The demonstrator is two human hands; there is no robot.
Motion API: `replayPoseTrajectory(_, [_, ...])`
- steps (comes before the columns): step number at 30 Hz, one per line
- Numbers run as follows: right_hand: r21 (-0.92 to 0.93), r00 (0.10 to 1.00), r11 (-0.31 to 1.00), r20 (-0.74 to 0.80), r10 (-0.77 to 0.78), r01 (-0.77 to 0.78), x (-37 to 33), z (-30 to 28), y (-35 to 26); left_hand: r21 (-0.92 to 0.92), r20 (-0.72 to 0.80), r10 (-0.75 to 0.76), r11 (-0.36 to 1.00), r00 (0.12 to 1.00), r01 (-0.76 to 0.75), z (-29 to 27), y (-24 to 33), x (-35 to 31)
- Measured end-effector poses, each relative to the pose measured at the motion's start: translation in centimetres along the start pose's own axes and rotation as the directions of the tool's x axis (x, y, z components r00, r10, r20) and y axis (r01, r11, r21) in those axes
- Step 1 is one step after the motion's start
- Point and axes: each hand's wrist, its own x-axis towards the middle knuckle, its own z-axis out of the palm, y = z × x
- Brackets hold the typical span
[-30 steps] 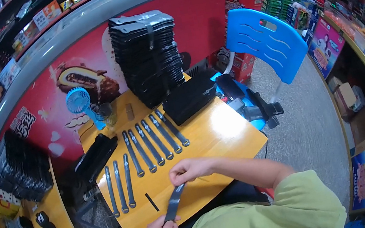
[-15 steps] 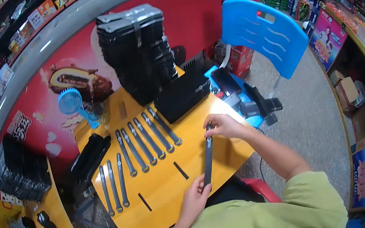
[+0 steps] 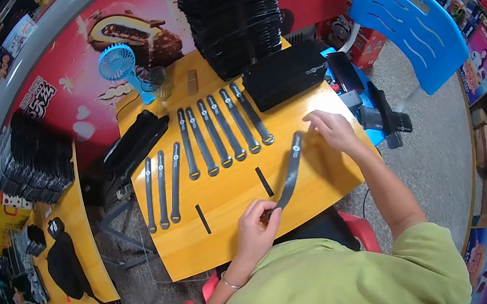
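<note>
Since half a second ago the long dark-grey flat strap (image 3: 289,173) has come lower on the orange-yellow wooden bench (image 3: 231,232), and both hands have shifted with it.

Strap now lies centre-right of frame, long axis diagonal: near end lower left, ringed end upper right.
- left hand (image 3: 255,228): fingers curled, pinching the strap's lower end, centre-bottom of bench.
- right hand (image 3: 332,130): fingers spread loosely, fingertips just beside the ringed upper end; can't tell if touching. The left is the one with the grip.

Row of five matching grey straps (image 3: 220,131) sits just up-left of the held one, roughly parallel, fanned. Three more straps (image 3: 162,189) further left. Two short black strips (image 3: 203,219) lie loose on the bench between.

Packages and signs:
- tall stack of black flat packs (image 3: 231,11), top centre.
- black rectangular pack (image 3: 285,73) lying flat, right of the row.
- second black stack (image 3: 33,160), left edge.
- red wall panel with white lettering and a chocolate-snack picture (image 3: 125,36), upper left.
- small blue desk fan (image 3: 117,63) before it.
- blue plastic chair (image 3: 413,24), upper right; colourful boxed goods along the right rim.
</note>
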Motion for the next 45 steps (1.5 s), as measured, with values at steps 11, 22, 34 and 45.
replayPoseTrajectory(11, [-0.541, 0.867, 0.762, -0.115, -0.485, 0.355, 2.8, 4.2, 0.7, 0.131, 0.102, 0.184, 0.972, 0.978, -0.197, -7.8, 4.8, -3.3])
replayPoseTrajectory(22, [0.494, 0.478, 0.869, 0.771, -0.420, -0.033, -4.1, 4.4, -9.4, 0.082, 0.149, 0.065, 0.994, 0.987, -0.077, -11.5, 2.8, -3.9])
replayPoseTrajectory(34, [0.505, 0.859, 0.794, 0.510, 0.043, -0.339, -3.0, 9.4, -7.0, -0.281, -0.220, -0.392, 0.902, 0.893, 0.327, -14.1, -4.5, -1.4])
replayPoseTrajectory(45, [0.288, 0.987, 0.955, 0.115, -0.108, 0.071, -2.4, 12.1, -5.8, 0.159, -0.415, -0.130, 0.964, 0.901, 0.212, -14.0, -7.7, 1.3])
